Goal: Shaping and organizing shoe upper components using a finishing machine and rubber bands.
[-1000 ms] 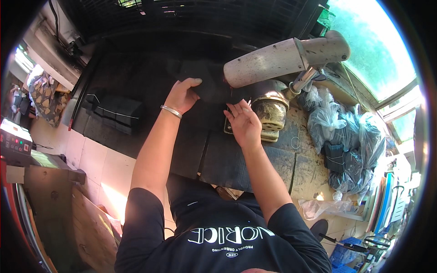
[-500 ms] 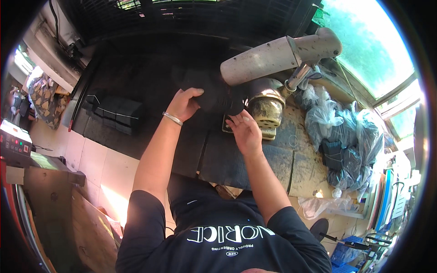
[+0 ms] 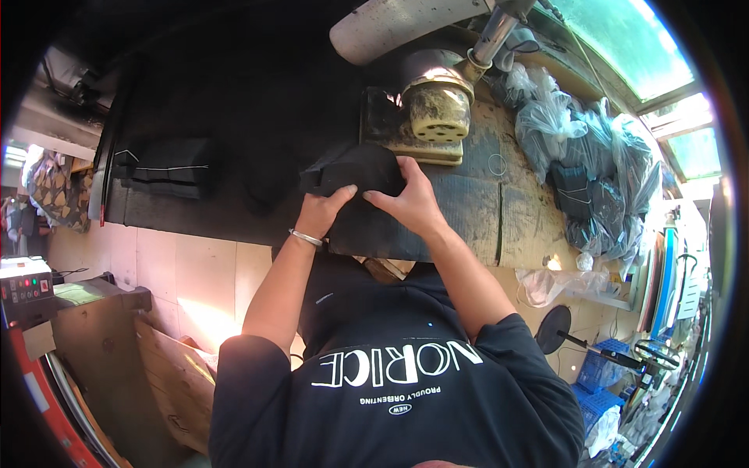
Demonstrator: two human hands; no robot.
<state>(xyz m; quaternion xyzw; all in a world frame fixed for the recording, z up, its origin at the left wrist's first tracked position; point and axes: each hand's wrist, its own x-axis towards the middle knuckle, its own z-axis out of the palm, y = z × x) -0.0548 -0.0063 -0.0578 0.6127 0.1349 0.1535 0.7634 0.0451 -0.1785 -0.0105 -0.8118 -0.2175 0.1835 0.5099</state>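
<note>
Between my two hands, near the table's front edge, is a stack of thin black pieces [image 3: 355, 173], its outline partly lost against the dark table. My left hand [image 3: 323, 210] is closed around its left end, the thumb lying on the near side. On the right, my right hand [image 3: 409, 201] wraps the other end, thumb pointing inward and fingers at the far edge. The two thumbs almost meet. Just beyond stands a dirty yellow-and-black machine [image 3: 441, 109] on a flat base, close to my right fingers. What the pieces are made of, I cannot tell.
Black bundles tied with white string [image 3: 172, 166] lie at the table's left. A grey cylindrical lamp-like arm [image 3: 398, 27] overhangs the machine. Clear plastic bags [image 3: 593, 171] with black pieces are heaped at the right. A control box [image 3: 27, 292] stands far left; blue crates [image 3: 601, 382] are lower right.
My hands have come closer together, now gripping the stack from both ends; my right fingers were loosely bent beside it before. The view has shifted, so the machine appears higher.
</note>
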